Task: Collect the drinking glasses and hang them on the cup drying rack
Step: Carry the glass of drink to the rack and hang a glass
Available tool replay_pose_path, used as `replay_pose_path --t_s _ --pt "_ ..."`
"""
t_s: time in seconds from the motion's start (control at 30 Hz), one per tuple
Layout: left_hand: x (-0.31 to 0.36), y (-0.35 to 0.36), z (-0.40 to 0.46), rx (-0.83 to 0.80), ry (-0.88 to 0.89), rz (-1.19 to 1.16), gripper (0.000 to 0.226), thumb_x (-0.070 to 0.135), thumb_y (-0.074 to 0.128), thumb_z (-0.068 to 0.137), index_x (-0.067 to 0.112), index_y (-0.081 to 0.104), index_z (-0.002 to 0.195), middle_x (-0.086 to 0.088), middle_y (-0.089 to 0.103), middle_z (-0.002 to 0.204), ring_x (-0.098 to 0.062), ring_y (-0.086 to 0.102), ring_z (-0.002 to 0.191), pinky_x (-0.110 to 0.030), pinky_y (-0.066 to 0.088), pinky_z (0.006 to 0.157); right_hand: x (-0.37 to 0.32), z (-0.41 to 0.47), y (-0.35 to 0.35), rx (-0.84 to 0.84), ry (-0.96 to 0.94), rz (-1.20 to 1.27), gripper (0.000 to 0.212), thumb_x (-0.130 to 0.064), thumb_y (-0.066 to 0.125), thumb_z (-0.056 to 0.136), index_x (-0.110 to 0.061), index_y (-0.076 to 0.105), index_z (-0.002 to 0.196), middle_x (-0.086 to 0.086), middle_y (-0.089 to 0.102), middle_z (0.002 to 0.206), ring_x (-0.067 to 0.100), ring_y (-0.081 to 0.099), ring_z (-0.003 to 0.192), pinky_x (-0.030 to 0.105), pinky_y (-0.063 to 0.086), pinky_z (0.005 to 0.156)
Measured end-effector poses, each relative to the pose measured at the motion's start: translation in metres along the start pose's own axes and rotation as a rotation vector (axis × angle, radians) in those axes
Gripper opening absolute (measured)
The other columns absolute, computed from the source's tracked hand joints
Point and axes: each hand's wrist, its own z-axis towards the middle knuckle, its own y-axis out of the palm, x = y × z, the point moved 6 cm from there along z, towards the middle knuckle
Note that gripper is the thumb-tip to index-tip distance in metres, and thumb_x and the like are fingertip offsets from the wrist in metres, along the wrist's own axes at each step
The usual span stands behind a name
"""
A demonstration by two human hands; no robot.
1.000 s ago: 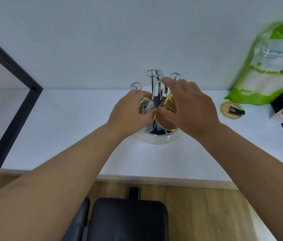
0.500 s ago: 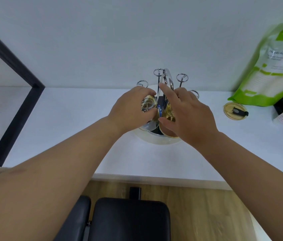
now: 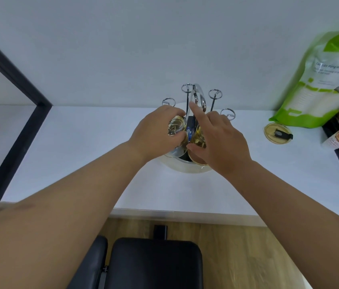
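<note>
Glass is what I am handling with both hands at once, and I am treating it as light, rigid, slick and quick to chip if it knocks against metal. I am curling my left hand around a clear drinking glass, thumb and fingers closed on its wall just under the rim, so the grip is wrapped shut on it rather than pinching. I am cupping my right hand over an amber glass, thumb underneath and fingers over its far side, with the index finger sticking straight out toward the rack's centre handle; I am judging that hand as holding the glass too, though my fingers are hiding most of the contact. Both glasses are sitting tilted over the round base of the cup drying rack, just beside its chrome stem and touching or nearly touching each other; whether either one is already seated on a peg I cannot tell, since my hands are covering them. Four looped peg tips are standing free behind my knuckles. I am thinking the safest hold is on the side wall, not the thin rim, keeping the mouths angled downward and easing them on slowly so glass is not clinking on glass. The rack is standing on the white counter, with a green bag and a round lid well off to the right
</note>
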Motion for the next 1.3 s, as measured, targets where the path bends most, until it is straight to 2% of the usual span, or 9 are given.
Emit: replay_pose_path --t_s 0.17,0.37,0.6,0.77,0.93,1.07,1.17,1.23,1.3 --pt "0.0 0.001 -0.002 0.001 0.007 0.041 0.048 0.038 0.068 0.088 0.023 0.061 0.133 0.005 0.062 0.128 -0.018 0.058 0.117 -0.037 0.051 0.097 -0.002 0.001 0.002 -0.044 0.015 -0.006 0.107 -0.05 0.084 0.079 -0.029 0.025 0.165 0.008 0.062 0.114 0.03 0.059 0.104 0.036 0.053 0.063" --pt "0.01 0.0 -0.008 0.034 -0.013 0.159 0.058 0.041 0.066 0.095 0.022 0.053 0.148 0.003 0.045 0.154 -0.018 0.032 0.146 -0.035 0.039 0.109 -0.002 -0.005 -0.005 -0.145 0.033 0.017 0.11 -0.054 0.084 0.076 -0.033 0.023 0.165 0.006 0.06 0.127 0.03 0.056 0.118 0.043 0.059 0.075" --pt "0.053 -0.04 -0.022 0.079 -0.025 0.11 0.05 0.038 0.06 0.1 0.022 0.054 0.146 0.004 0.054 0.148 -0.017 0.041 0.139 -0.03 0.037 0.106 -0.006 -0.005 -0.063 -0.197 0.031 0.045 0.103 -0.047 0.084 0.076 -0.036 0.029 0.163 0.003 0.056 0.14 0.029 0.05 0.126 0.041 0.055 0.079" --pt "0.099 -0.095 -0.033 0.096 -0.018 0.028 0.033 0.04 0.058 0.1 0.029 0.067 0.129 0.011 0.067 0.129 -0.015 0.054 0.125 -0.03 0.043 0.101 -0.02 0.003 -0.137 -0.216 0.06 0.167 0.085 -0.029 0.074 0.087 -0.035 0.033 0.16 0.001 0.057 0.135 0.026 0.05 0.125 0.038 0.051 0.085" --pt "0.18 -0.167 -0.049 0.114 0.059 -0.101 0.027 0.039 0.056 0.102 0.027 0.074 0.118 0.015 0.072 0.117 -0.009 0.062 0.113 -0.036 0.05 0.098 -0.04 -0.013 -0.255 -0.076 0.169 0.29 0.054 -0.029 0.061 0.099 -0.03 0.049 0.152 0.001 0.064 0.134 0.024 0.056 0.126 0.038 0.046 0.1" --pt "0.266 -0.221 -0.069 0.08 0.207 -0.163 0.028 0.042 0.054 0.103 0.029 0.073 0.117 0.019 0.071 0.113 -0.002 0.062 0.109 -0.03 0.05 0.093 -0.046 -0.045 -0.36 0.085 0.316 0.354 0.037 -0.037 0.053 0.106 -0.029 0.059 0.142 -0.001 0.068 0.121 0.015 0.059 0.099 0.037 0.051 0.092" --pt "0.339 -0.255 -0.089 0.058 0.324 -0.214 0.027 0.045 0.052 0.103 0.031 0.073 0.113 0.022 0.071 0.111 0.007 0.06 0.105 -0.021 0.046 0.087 -0.041 -0.086 -0.439 0.241 0.457 0.426 0.032 -0.04 0.05 0.107 -0.027 0.065 0.132 -0.002 0.069 0.107 0.015 0.062 0.085 0.037 0.053 0.083" --pt "0.39 -0.267 -0.103 0.022 0.409 -0.251 0.026 0.046 0.052 0.103 0.033 0.073 0.109 0.023 0.072 0.107 0.014 0.057 0.104 -0.015 0.043 0.085 -0.035 -0.117 -0.49 0.33 0.525 0.452 0.029 -0.04 0.052 0.106 -0.025 0.068 0.124 -0.005 0.069 0.098 0.015 0.062 0.082 0.036 0.052 0.08" --pt "0.443 -0.271 -0.12 -0.028 0.499 -0.283 0.026 0.045 0.053 0.103 0.032 0.075 0.106 0.023 0.073 0.105 0.013 0.06 0.103 -0.017 0.045 0.085 -0.029 -0.153 -0.538 0.414 0.569 0.453 0.026 -0.041 0.053 0.105 -0.025 0.071 0.115 -0.005 0.073 0.093 0.015 0.066 0.085 0.038 0.053 0.081"
